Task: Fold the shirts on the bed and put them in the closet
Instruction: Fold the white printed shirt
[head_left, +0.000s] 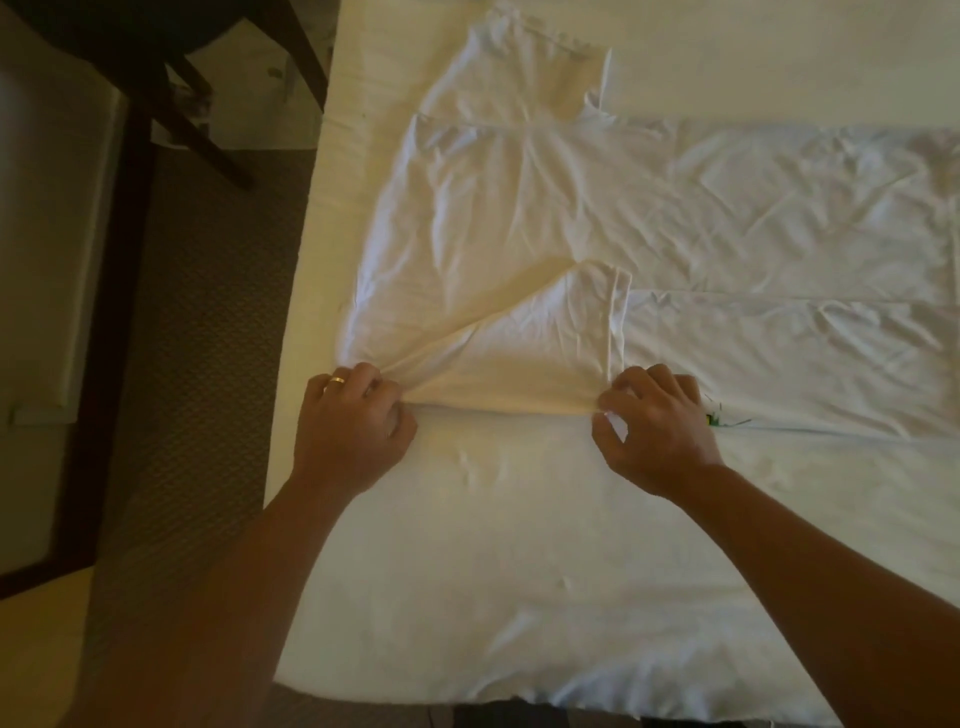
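A white shirt (519, 208) lies spread flat on the white bed (493, 571), its body running off to the right. The near sleeve (540, 338) is folded in over the body, and the far sleeve (524, 67) sticks out towards the top. My left hand (353, 421), with a gold ring, grips the shirt's near edge at the left end of the fold. My right hand (660, 421) pinches the same edge at the right end. A bit of green print (719, 418) shows just right of my right hand.
The bed's left edge drops to a patterned carpet (208, 312). A dark wooden chair (171, 67) stands at the top left on the floor. A light panel with a dark frame (47, 260) lies along the far left.
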